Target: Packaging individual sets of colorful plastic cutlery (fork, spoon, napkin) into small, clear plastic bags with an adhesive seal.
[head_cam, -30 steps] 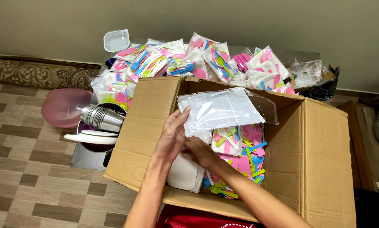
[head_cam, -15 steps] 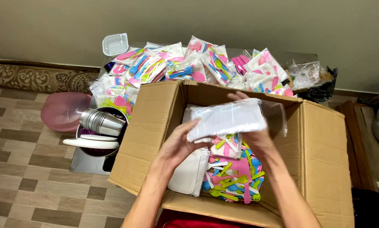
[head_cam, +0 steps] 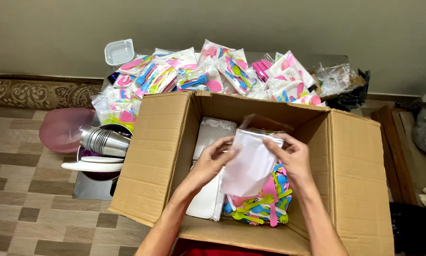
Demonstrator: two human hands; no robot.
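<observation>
- The clear plastic packet of white sheets [head_cam: 249, 163] is what we hold with both hands, lifted above the open middle of the big brown cardboard box [head_cam: 355, 166].
- Our left hand [head_cam: 214, 160] takes the packet's left edge: the grip is closed on it, thumb on the near face and fingers curled against the side.
- Our right hand [head_cam: 291, 156] takes the right edge near the top, grip likewise pinching the packet, fingertips laid over its upper corner.
- The packet hangs between the two grips, tilted, its lower end pointing down into the box and its loose clear top flap standing up past our fingers.
- Just below the packet, inside the box, lies a heap of small plastic forks and spoons in pink, blue and yellow-green [head_cam: 262, 204]; whether the packet touches it we cannot tell.
- To the left of that heap, inside the box, stand stacked white trays [head_cam: 208, 199], reaching back toward the far wall.
- Behind the box, on the desk [head_cam: 317, 59], lie many clear bags of coloured cutlery [head_cam: 208, 73], with an empty clear square tub [head_cam: 119, 51] at their left end.
- Left of the box, on the floor, are nested shiny metal cups [head_cam: 104, 141] lying sideways over a white plate [head_cam: 93, 166], and a pink plastic bowl [head_cam: 63, 129] beyond.
</observation>
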